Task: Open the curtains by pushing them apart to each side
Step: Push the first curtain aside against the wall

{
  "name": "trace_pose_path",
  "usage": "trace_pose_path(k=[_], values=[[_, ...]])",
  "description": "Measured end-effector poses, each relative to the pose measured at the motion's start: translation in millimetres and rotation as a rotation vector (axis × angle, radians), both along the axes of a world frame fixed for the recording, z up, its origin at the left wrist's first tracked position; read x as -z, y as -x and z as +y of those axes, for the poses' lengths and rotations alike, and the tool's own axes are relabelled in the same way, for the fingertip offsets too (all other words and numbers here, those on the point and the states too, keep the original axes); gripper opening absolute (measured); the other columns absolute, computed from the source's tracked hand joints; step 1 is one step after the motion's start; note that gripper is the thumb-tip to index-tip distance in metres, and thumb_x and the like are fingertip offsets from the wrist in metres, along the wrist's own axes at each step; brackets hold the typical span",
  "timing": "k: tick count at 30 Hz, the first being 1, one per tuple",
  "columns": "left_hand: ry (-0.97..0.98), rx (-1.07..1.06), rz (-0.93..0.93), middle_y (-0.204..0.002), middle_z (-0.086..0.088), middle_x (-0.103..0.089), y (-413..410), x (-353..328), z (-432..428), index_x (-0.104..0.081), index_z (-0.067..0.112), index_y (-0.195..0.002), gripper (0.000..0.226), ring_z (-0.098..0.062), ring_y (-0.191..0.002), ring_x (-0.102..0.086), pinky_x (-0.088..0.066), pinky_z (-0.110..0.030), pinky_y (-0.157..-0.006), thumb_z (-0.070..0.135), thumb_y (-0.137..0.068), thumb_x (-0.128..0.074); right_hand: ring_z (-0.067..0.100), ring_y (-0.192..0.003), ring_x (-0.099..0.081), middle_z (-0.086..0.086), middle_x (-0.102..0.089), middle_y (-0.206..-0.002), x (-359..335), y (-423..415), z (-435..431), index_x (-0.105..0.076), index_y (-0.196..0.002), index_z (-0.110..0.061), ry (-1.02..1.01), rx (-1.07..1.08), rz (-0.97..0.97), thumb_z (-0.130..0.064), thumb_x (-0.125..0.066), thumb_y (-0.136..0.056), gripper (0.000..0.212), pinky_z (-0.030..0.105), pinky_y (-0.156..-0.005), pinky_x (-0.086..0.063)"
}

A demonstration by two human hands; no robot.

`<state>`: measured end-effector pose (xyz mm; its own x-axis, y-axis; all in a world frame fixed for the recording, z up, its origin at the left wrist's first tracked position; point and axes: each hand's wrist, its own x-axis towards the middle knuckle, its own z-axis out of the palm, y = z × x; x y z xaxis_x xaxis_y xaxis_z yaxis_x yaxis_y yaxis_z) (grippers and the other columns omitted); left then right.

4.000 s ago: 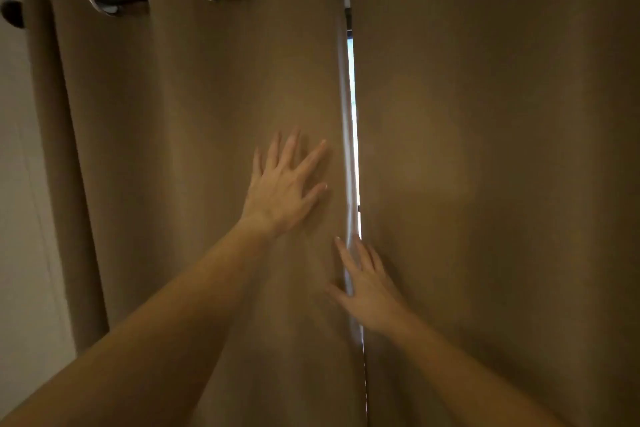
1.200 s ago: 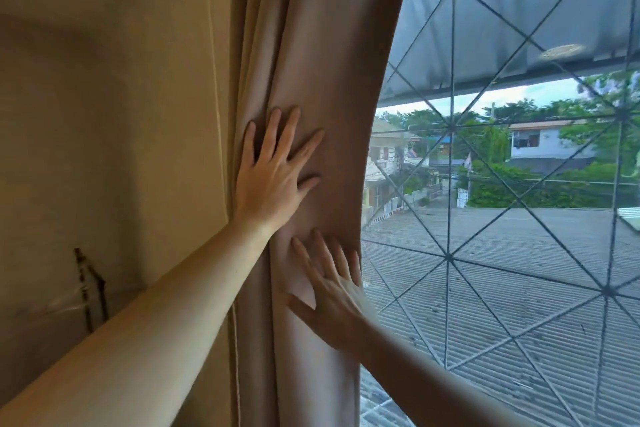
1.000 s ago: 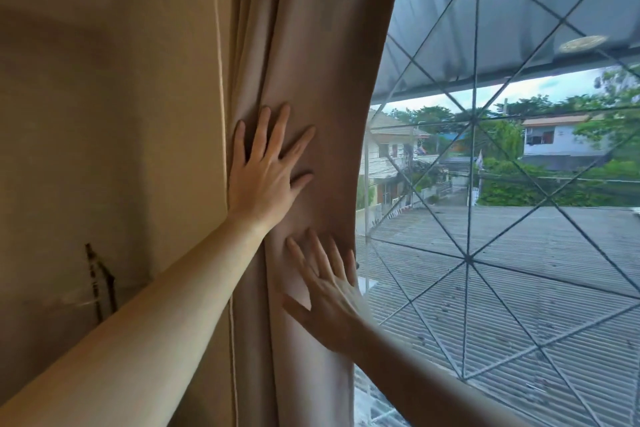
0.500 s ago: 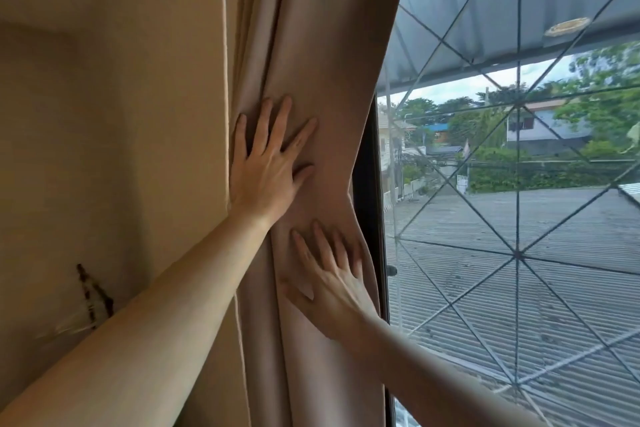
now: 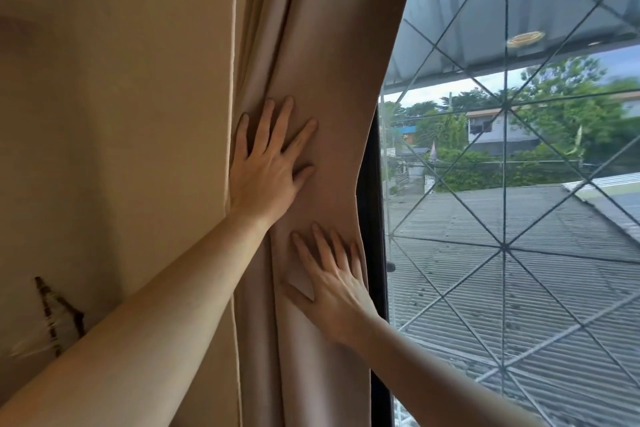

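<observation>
Curtain is bunched into vertical folds at the left edge of the window, right next to the wall. Fabric pinches in at mid-height where the hands press it, and flares wider toward the top.

Left hand: flat on the folds, palm down, fingers spread apart, not gripping anything. Sits higher up, on the wall side of the bundle.

Right hand: also flat on the fabric, lower and to the right, near the curtain's free edge. Fingers apart, pointing up-left, nothing clamped.

Both forearms come in from the near bottom of view.

Window glass is exposed to the right of the bundle, w/ dark frame just beside the fabric edge. Diamond-pattern grille across the pane; corrugated roof, trees and houses outside. Dark scuff mark low on the wall at left.
</observation>
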<state>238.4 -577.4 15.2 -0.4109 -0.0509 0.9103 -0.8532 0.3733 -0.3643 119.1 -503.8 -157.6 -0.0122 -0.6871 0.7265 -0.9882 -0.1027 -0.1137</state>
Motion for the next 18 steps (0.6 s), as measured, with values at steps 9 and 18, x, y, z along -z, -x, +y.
trace_pose_path(k=[9, 18], values=[[-0.040, 0.068, -0.020, -0.188, -0.007, -0.006, 2, 14, 22, -0.021, 0.041, -0.176, 0.076, -0.035, -0.174, -0.008, -0.001, -0.059, -0.139, 0.070, -0.110, -0.045, 0.035, -0.160, -0.004, 0.005, -0.009, -0.177, 8, 3, 34, -0.008, -0.168, -0.040, -0.030, 0.065, -0.020, -0.072, -0.042, -0.097, 0.085, 0.058, -0.128, 0.001], [-0.122, 0.145, -0.012, -0.187, -0.007, -0.007, 23, 27, 80, -0.025, 0.041, -0.175, 0.072, -0.036, -0.173, -0.011, -0.003, -0.060, -0.138, 0.069, -0.111, -0.043, 0.031, -0.161, 0.001, 0.000, -0.002, -0.177, 16, 29, 105, 0.000, -0.166, -0.046, -0.069, 0.094, -0.030, -0.070, -0.041, -0.099, 0.082, 0.056, -0.129, 0.005]])
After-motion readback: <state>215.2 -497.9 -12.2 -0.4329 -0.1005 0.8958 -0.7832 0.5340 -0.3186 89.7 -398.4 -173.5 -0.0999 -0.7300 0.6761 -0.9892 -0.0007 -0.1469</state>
